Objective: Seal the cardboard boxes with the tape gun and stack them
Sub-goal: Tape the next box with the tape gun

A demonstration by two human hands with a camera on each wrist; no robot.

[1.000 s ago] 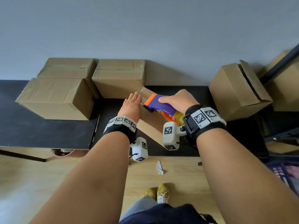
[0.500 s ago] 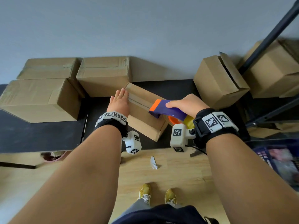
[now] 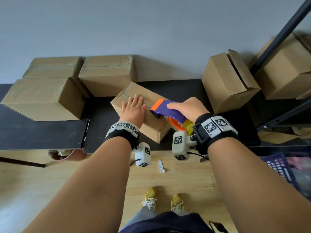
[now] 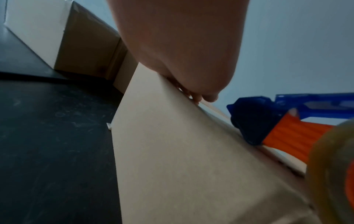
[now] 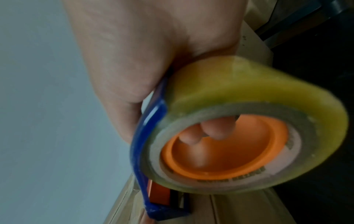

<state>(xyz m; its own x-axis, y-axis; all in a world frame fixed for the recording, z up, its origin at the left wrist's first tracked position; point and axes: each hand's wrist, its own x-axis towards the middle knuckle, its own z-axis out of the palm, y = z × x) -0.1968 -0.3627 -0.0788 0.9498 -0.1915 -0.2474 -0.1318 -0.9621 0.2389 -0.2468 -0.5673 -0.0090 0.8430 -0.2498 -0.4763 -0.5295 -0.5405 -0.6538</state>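
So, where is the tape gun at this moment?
In the head view it is at centre-right: the right hand grips the tape gun on the box, beside the flat left hand.

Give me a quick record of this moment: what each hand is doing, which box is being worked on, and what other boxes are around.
left hand: flat on top of the box, fingers straight
right hand: grips the tape gun, its nose on the box top
box: lying at an angle on the black table
closed boxes: three, on the left
open-flap box: on the right
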